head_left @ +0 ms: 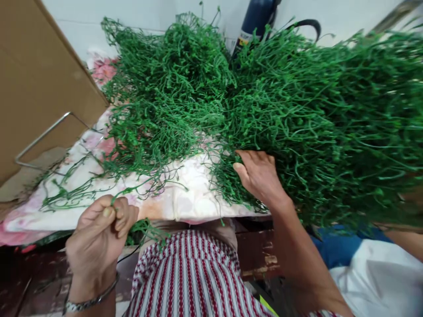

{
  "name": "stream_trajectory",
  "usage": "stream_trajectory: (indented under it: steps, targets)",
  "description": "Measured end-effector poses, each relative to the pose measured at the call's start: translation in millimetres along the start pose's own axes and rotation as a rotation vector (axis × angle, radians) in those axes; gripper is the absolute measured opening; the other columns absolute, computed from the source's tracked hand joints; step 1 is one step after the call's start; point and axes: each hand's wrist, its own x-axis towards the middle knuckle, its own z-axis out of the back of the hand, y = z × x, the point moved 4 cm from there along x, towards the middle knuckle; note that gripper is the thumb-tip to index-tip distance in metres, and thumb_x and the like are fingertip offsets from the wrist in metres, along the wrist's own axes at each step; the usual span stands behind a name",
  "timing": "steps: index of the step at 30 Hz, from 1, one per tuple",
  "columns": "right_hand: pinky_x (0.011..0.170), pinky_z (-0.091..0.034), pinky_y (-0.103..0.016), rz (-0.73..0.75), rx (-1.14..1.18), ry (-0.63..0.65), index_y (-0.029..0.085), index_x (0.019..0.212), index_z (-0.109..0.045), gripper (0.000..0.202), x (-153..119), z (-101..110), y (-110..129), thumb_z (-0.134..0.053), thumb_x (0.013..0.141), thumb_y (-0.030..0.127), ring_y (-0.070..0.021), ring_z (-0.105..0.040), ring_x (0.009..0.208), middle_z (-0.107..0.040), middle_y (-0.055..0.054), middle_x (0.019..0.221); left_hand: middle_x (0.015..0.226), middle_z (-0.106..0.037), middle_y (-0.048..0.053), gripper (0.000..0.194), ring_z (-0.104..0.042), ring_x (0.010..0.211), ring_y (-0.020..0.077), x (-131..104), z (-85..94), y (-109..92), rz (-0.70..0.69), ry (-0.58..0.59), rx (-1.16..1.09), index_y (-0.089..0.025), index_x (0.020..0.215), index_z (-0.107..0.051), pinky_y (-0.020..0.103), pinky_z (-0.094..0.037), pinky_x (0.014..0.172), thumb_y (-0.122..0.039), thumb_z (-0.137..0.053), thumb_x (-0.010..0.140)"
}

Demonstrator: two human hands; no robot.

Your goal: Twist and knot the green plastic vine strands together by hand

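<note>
A person in a red-and-white striped shirt [194, 277] works at a pile of green stems [264, 114], seen from above. At 7 o'clock the left hand [99, 237], a metal bracelet [89, 301] on its wrist, is closed in a loose fist, thumb and fingers pinching a few thin stems that trail up toward 11 o'clock. At the centre the right hand [259, 174] reaches forward, fingers curled and pushed into the near edge of the pile; the fingertips are buried among the stems, so what they grip cannot be told.

The pile lies beyond both hands, filling the frame from 11 o'clock round to 3 o'clock, and rests on a pale floral cloth [185, 193] that covers the work surface. Loose strands are scattered over the cloth between the left hand and the heap.

At 9 o'clock a brown board [36, 83] leans in, with a bent metal rod [42, 136] in front of it. At 12 o'clock a dark blue cylinder [254, 20] stands against the white wall, its lower part hidden by the stems. At 4 o'clock blue and white fabric [370, 268] is cut off by the frame edge. The right side of the pile is blurred.
</note>
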Motion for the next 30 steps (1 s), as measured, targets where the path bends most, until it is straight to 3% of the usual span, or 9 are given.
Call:
stream_trajectory:
  steps: [9, 14, 19, 21, 24, 27, 30]
  targets:
    - [0.086, -0.042, -0.039, 0.087, -0.076, -0.225, 0.010, 0.118, -0.054, 0.053, -9, 34, -1, -0.048, 0.083, 0.050, -0.0307, -0.057, 0.102, -0.062, -0.018, 0.110, 0.050, -0.048, -0.002, 0.019, -0.042, 0.038, 0.0072, 6, -7.1, 11, 0.085, 0.060, -0.095, -0.014, 0.062, -0.051, 0.019, -0.027, 0.037, -0.025, -0.062, 0.072]
    - [0.096, -0.042, -0.043, -0.021, 0.018, -0.344, 0.019, 0.109, -0.060, 0.029, -21, 52, -2, -0.046, 0.086, 0.031, -0.0282, -0.059, 0.103, -0.064, -0.009, 0.111, 0.049, -0.049, -0.002, 0.021, -0.042, 0.037, 0.0066, 7, -2.8, 12, 0.078, 0.099, -0.152, -0.014, 0.061, -0.051, 0.018, -0.030, 0.037, -0.026, -0.064, 0.072]
    - [0.074, -0.050, -0.032, 0.256, 0.097, -0.622, 0.019, 0.089, -0.064, 0.019, -23, 61, 33, -0.066, 0.071, 0.016, -0.0187, -0.064, 0.075, -0.070, -0.003, 0.086, 0.050, -0.050, -0.002, 0.018, -0.044, 0.038, 0.0063, 6, -6.3, 21, 0.107, 0.181, -0.173, -0.013, 0.064, -0.054, 0.018, -0.031, 0.038, -0.026, -0.064, 0.072]
    - [0.072, -0.048, -0.028, 0.382, 0.208, -0.540, 0.017, 0.091, -0.063, 0.019, -20, 55, 59, -0.066, 0.072, 0.013, -0.0151, -0.062, 0.072, -0.069, -0.003, 0.082, 0.050, -0.050, -0.002, 0.018, -0.044, 0.038, 0.0060, 5, -8.0, 25, 0.117, 0.219, -0.177, -0.013, 0.064, -0.056, 0.018, -0.031, 0.038, -0.026, -0.063, 0.074]
    - [0.068, -0.043, -0.027, 0.603, 0.266, -0.278, 0.016, 0.100, -0.061, 0.020, -19, 35, 103, -0.058, 0.080, 0.017, -0.0134, -0.057, 0.067, -0.066, -0.002, 0.075, 0.050, -0.049, -0.002, 0.018, -0.044, 0.038, 0.0058, 5, -7.9, 28, 0.112, 0.220, -0.172, -0.013, 0.065, -0.056, 0.017, -0.030, 0.038, -0.026, -0.062, 0.075]
    - [0.066, -0.039, -0.028, 0.543, 0.118, -0.133, 0.014, 0.110, -0.058, 0.029, -14, 11, 126, -0.056, 0.081, 0.016, -0.0160, -0.055, 0.067, -0.063, -0.003, 0.072, 0.051, -0.050, -0.002, 0.018, -0.044, 0.038, 0.0056, 5, -6.6, 30, 0.120, 0.202, -0.170, -0.013, 0.065, -0.055, 0.017, -0.030, 0.037, -0.026, -0.064, 0.075]
    - [0.064, -0.035, -0.029, 0.427, 0.048, -0.061, 0.013, 0.093, -0.061, 0.016, -8, -6, 132, -0.051, 0.081, 0.011, -0.0169, -0.054, 0.065, -0.061, -0.005, 0.070, 0.052, -0.051, -0.002, 0.020, -0.043, 0.038, 0.0053, 5, -5.5, 32, 0.143, 0.180, -0.153, -0.013, 0.064, -0.053, 0.016, -0.030, 0.036, -0.027, -0.065, 0.074]
